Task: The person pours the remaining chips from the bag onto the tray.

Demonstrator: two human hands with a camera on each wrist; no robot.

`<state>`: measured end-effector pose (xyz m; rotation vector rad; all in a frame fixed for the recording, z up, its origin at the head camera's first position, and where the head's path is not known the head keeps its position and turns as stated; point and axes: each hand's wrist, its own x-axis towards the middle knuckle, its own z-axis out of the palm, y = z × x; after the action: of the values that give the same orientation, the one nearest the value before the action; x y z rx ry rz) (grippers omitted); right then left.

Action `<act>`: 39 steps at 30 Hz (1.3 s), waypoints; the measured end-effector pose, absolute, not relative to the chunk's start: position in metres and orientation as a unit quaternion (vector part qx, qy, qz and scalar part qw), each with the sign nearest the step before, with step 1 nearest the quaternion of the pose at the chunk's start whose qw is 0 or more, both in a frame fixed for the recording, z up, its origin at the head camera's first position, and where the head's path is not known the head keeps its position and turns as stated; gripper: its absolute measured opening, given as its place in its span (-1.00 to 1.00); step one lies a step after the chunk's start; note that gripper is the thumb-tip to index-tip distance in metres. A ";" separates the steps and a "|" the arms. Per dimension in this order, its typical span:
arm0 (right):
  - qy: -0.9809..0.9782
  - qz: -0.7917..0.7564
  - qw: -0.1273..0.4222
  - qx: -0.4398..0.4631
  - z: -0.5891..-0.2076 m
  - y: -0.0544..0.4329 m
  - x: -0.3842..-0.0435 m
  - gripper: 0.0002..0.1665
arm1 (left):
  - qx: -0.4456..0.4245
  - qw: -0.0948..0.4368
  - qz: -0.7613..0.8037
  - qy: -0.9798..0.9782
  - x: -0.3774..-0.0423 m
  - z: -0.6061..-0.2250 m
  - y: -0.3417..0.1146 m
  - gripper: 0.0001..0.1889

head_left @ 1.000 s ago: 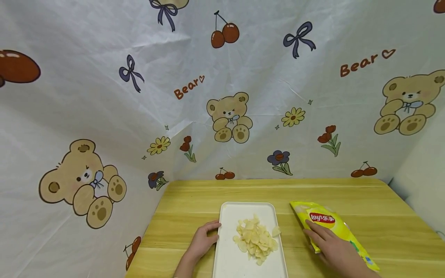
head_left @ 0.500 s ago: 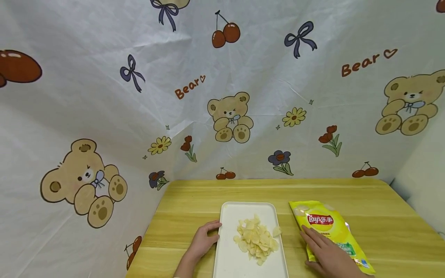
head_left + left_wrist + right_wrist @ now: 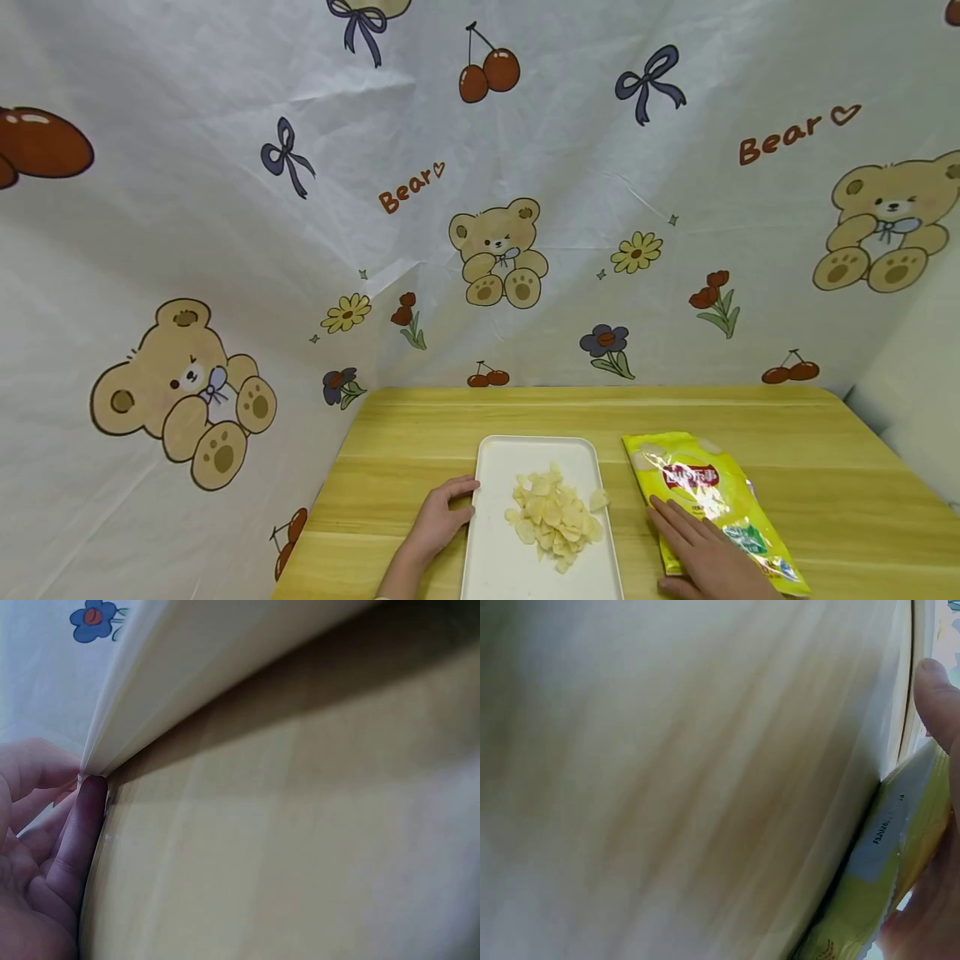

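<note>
A white rectangular tray [image 3: 495, 575] lies on the wooden table with a pile of potato chips [image 3: 555, 512] on it. One chip leans over its right rim. At the tray's left edge my left hand [image 3: 442, 515] holds the rim; in the left wrist view the thumb [image 3: 88, 806] and a finger meet at the rim. My right hand [image 3: 697, 550] rests on the lower left part of a yellow Lay's chip bag [image 3: 693, 479], its fingers extended together and thumb apart. In the right wrist view the bag [image 3: 877, 862] lies under the palm.
The wooden table [image 3: 420, 433] runs back to a white cloth backdrop [image 3: 570, 150] printed with bears, cherries, bows and flowers. More cloth hangs along the left side. A pale wall [image 3: 915, 400] stands at the right.
The bag's right side has dropped flatter, and its front now faces up more. My right hand has slid slightly toward me and lies lower on it. The left hand and tray stay put.
</note>
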<state>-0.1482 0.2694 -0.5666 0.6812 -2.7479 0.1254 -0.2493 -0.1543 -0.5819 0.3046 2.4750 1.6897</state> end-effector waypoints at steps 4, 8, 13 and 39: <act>-0.962 0.091 0.109 0.233 -0.568 0.269 -0.148 0.05 | 0.100 0.064 0.563 0.818 -0.250 -0.583 -0.155 -0.59; -0.964 0.114 0.095 0.220 -0.573 0.268 -0.147 0.08 | 0.095 0.066 0.569 0.814 -0.250 -0.584 -0.155 -0.59; -0.967 0.105 0.094 0.211 -0.577 0.266 -0.147 0.09 | 0.093 0.066 0.571 0.813 -0.250 -0.583 -0.154 -0.59; -0.974 0.110 0.081 0.181 -0.556 0.266 -0.144 0.17 | 0.092 0.063 0.572 0.812 -0.249 -0.582 -0.153 -0.58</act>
<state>-0.1444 0.2661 -0.5559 0.5420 -2.9108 0.3300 -0.2488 -0.1530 -0.5817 0.2782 2.4548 1.7292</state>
